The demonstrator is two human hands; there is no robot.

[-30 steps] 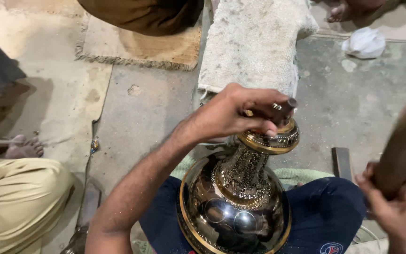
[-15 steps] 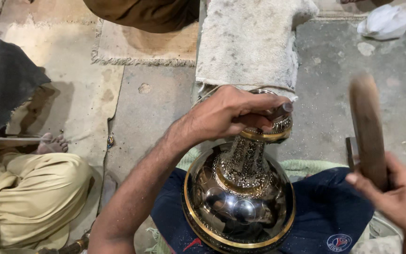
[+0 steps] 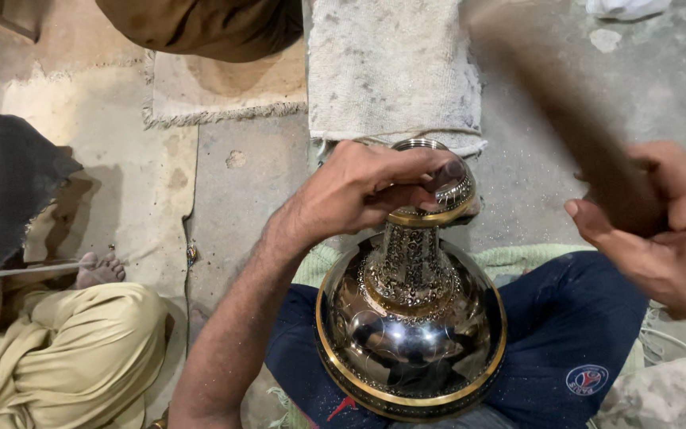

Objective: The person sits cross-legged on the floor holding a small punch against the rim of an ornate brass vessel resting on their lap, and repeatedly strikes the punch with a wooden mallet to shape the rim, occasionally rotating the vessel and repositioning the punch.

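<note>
Swung forward, mallet [image 3: 573, 127] (blurred) nears vase [image 3: 410, 318].

Floor [image 3: 256, 191]: bare grey concrete, dusty. On it lay a fringed tan mat [image 3: 224, 87], a grey stone slab [image 3: 391, 71] and a white crumpled cloth [image 3: 625, 8].

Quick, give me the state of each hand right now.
Left hand: closed around the rim of the engraved metal vase.
Right hand: closed on a blurred wooden mallet.

Single head-worn view, facing steeply down. Close range: lap, metal vase [image 3: 410, 318], both hands, surrounding concrete floor [image 3: 248, 191].
</note>
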